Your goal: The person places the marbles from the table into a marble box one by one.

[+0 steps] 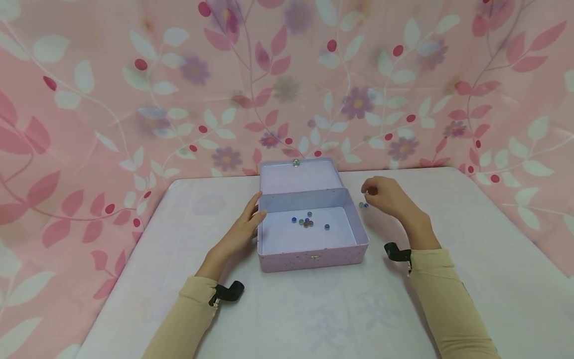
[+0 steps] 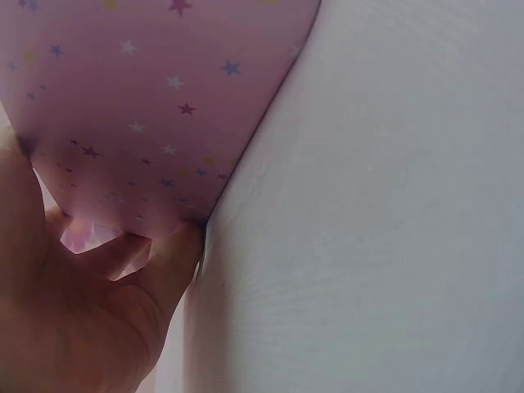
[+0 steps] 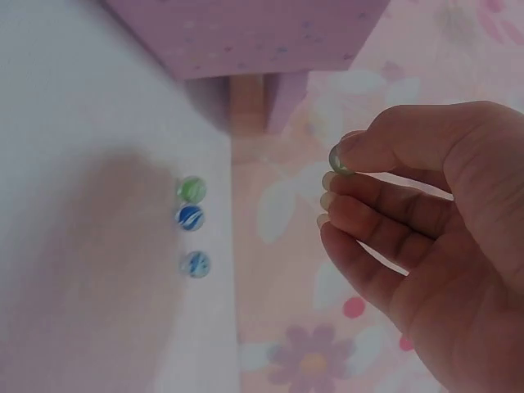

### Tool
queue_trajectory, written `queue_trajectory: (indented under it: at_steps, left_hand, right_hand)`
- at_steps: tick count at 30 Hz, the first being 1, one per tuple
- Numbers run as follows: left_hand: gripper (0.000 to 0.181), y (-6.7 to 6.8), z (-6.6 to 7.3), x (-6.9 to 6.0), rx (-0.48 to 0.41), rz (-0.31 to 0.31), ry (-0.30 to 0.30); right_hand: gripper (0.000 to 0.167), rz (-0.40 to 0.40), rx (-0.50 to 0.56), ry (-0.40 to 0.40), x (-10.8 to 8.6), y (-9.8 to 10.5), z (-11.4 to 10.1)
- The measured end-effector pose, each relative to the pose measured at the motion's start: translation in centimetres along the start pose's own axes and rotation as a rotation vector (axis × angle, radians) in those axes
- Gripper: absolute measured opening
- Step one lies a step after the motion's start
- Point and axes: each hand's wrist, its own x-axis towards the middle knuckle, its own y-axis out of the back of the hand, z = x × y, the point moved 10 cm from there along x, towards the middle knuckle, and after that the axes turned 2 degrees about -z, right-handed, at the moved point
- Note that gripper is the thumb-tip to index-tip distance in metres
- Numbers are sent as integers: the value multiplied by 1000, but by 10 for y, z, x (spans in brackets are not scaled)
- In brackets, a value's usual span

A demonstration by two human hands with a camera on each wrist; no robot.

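My left hand rests against the left side of an uncovered lilac tin box, its thumb at the rim. In the left wrist view the fingers touch the star-printed wall. To the right of the box, my right hand is raised above the table and pinches a greenish glass marble between thumb and fingertips. Below it on the table lie a green marble and two blue marbles. Several blue, green and brown marbles are on the box floor.
The box's hinged lid leans back behind it, with a metal clasp on its edge. A white cloth covers the table. A pink floral curtain hangs right behind the table's far edge.
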Motion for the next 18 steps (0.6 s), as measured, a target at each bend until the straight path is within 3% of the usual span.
queue_trajectory:
  at_steps: [8,18]
  left_hand:
    - [66,-2,21,-11,-2,-24,12]
    - [67,-2,21,-12,-11,-19,14]
  right_hand:
    - [17,50,31,61,0,9,-34]
    - [17,14,95,166,-1,-7,-79]
